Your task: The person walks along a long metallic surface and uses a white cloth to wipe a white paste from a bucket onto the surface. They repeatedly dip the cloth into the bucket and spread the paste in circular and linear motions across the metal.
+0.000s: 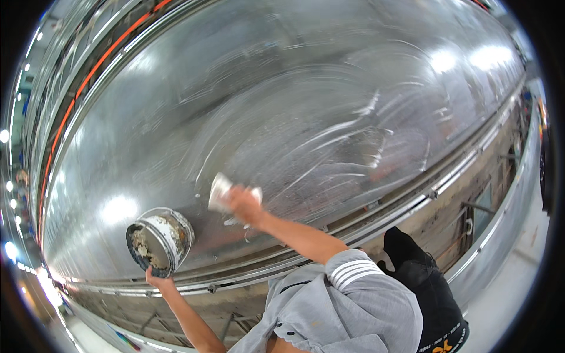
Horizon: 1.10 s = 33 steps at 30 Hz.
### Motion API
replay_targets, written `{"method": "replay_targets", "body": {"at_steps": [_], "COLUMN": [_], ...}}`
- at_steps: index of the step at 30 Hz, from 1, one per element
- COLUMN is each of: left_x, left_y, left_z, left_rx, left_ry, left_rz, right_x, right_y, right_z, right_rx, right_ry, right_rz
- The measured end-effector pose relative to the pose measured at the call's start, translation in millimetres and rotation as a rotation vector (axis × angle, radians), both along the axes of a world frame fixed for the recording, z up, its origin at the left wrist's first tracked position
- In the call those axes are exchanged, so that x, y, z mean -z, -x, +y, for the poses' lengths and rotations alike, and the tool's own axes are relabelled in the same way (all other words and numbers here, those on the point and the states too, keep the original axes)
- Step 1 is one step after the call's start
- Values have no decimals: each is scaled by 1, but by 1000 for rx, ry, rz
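Note:
My left hand (pixel 160 280) grips the lower rim of a stained white bucket (pixel 175 236) with a wire handle. The bucket tips on its side over a large shiny metal surface (pixel 282 110), its mouth facing left. Inside it lies greyish liquid or paste (pixel 156 248) with pale lumps along the wall. In my right hand (pixel 245 204) is a white cloth or pad (pixel 219 190), blurred, pressed on or just over the metal. Whitish curved smears (pixel 340 128) spread across the surface to the right of this hand. Small white blobs (pixel 231 222) lie close below it.
A metal rail (pixel 397 214) runs along the near edge, above a worn frame (pixel 454 229). An orange line (pixel 84 84) follows the far left edge. Bright lamp reflections (pixel 119 209) show on the metal. A black bag (pixel 435 300) or dark garment is beside my right side.

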<state>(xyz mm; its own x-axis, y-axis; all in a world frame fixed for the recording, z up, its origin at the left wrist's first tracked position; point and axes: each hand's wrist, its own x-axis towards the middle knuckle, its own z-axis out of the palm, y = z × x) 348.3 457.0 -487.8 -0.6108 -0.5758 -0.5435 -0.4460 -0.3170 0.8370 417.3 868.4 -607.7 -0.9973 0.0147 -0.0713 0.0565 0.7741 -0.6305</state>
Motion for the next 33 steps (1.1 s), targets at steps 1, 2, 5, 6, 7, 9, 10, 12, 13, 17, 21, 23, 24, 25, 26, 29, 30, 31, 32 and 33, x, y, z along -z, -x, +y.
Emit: {"method": "replay_targets", "body": {"at_steps": [1, 2, 5, 6, 7, 9, 10, 12, 13, 17, 21, 23, 24, 25, 26, 29, 30, 31, 32, 33], "left_x": [-9, -3, 17, 24, 25, 16, 20, 41, 32, 31, -11, -12, -12, -15, -19, -12, -4, 5, 13, 20], "left_y": [-7, -13, -25, -25, -20, -24, -22, -7, 1, 39, 57, 68, 80, 83, 82, 115, 126, 131, 136, 141], "left_z": [9, -4, -30, -36, -37, -25, -33, -70, -51, -83, -96, -127, -143, -150, -167, -234, -264, -295, -321, -346], "left_rx": [7, 28, 138, 87, 47, -1, -22, 29, 124, 179, 310, 327, 346, 350, 331, 331, 307, 263, 250, 237], "left_ry": [23, -24, -164, -149, -127, -115, -134, -166, -179, -297, -390, -392, -391, -380, -351, -365, -367, -362, -352, -341], "left_rz": [-25, 2, 116, 155, 194, 200, 213, 237, 194, 215, 211, 266, 301, 290, 283, 300, 281, 267, 272, 275], "right_x": [-8, -4, -1, -10, -10, -24, -26, -18, -10, 3, 4, 0, -2, 21, -5, 0, 6, 6, 4, 2], "right_y": [-26, -40, -98, -115, -141, -177, -205, -247, -259, -220, -149, -100, -73, -64, -36, 17, 24, 26, 27, 26], "right_z": [-13, -3, 81, 126, 177, 254, 284, 311, 303, 193, 3, -112, -172, -215, -271, -411, -443, -446, -436, -421], "right_rx": [-49, -43, 79, 203, 376, 780, 937, 1331, 1498, 1248, 980, 922, 815, 710, 626, 370, 262, 114, -21, -155], "right_ry": [-5, 0, -39, -79, -282, -593, -671, -661, -658, -700, -649, -479, -498, -511, -305, -216, -320, -213, -108, -3], "right_rz": [251, 237, 118, 36, 87, 120, -10, -178, -156, -21, 2, 7, 38, 39, -137, -198, -16, 22, 57, 91]}}
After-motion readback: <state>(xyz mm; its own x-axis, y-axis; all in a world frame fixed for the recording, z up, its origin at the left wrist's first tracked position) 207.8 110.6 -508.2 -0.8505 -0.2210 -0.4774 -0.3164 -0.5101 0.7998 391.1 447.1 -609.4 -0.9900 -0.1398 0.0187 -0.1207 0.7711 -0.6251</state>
